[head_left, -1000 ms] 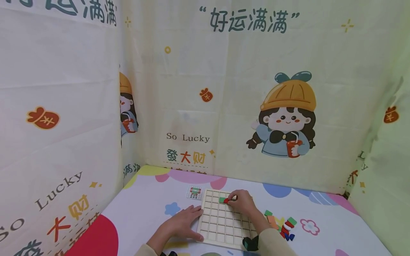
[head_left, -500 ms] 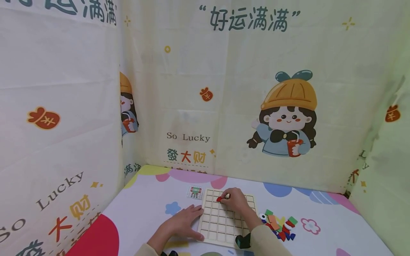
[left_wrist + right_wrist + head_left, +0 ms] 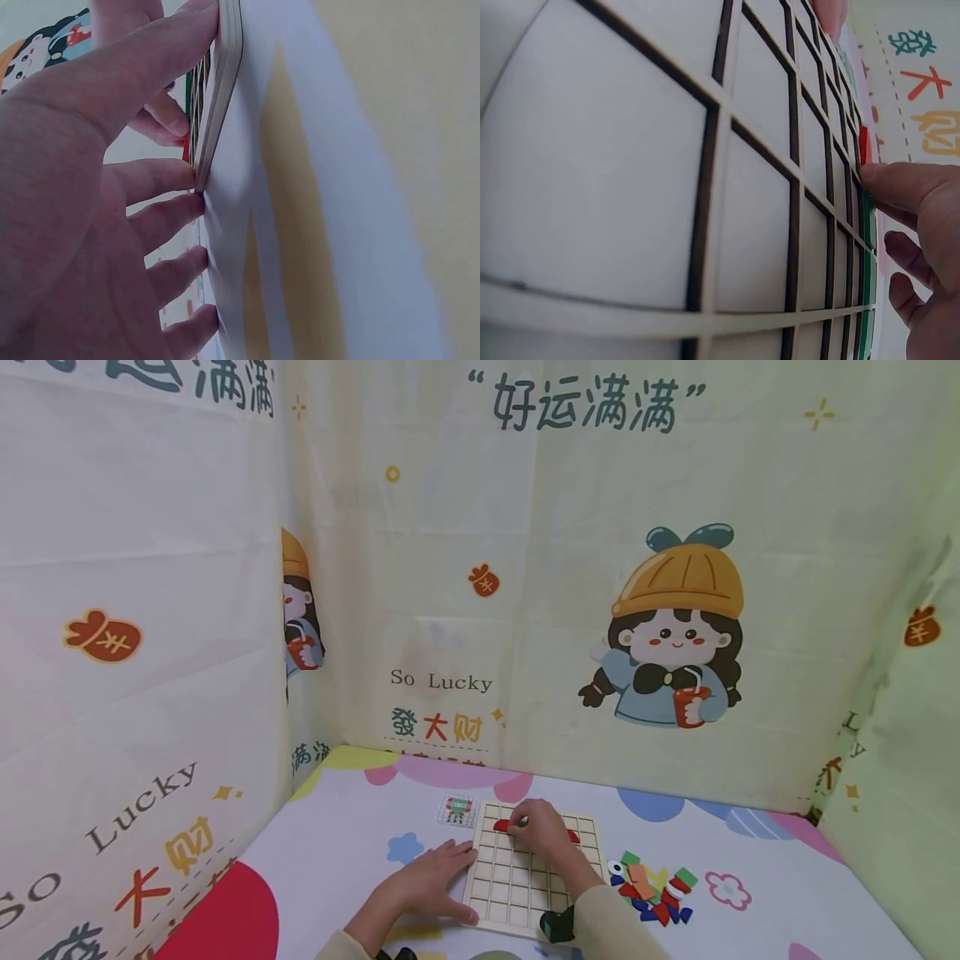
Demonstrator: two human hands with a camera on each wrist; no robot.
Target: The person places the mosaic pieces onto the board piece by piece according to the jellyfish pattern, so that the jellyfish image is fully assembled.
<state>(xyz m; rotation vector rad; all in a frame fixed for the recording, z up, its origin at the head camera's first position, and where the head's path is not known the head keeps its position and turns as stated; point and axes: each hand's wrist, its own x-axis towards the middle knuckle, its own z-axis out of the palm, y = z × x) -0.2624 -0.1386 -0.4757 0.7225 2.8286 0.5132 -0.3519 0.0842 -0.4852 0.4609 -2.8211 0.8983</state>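
Observation:
A pale wooden grid board [image 3: 501,893] lies on the table. My right hand [image 3: 542,828] pinches a red half-round piece [image 3: 501,825] at the board's far left part. In the right wrist view, thumb and fingertip of the right hand [image 3: 930,225] meet at this red piece [image 3: 865,142], beside green pieces [image 3: 867,225] in the grid. Right of the hand, a second red piece [image 3: 573,836] sits on the board. My left hand [image 3: 433,881] rests at the board's left side, fingers spread; in the left wrist view its thumb lies against the board's edge [image 3: 225,97].
A small pattern card [image 3: 457,810] with a green and red figure lies left of the board's far corner. Several coloured pieces [image 3: 641,883] are heaped to the right of the board. Printed cloth walls [image 3: 450,627] stand behind and at the sides.
My right hand has moved left along the far part of the board with the red piece. The green piece seen earlier is now covered, and another red piece shows to the right. The left hand stays.

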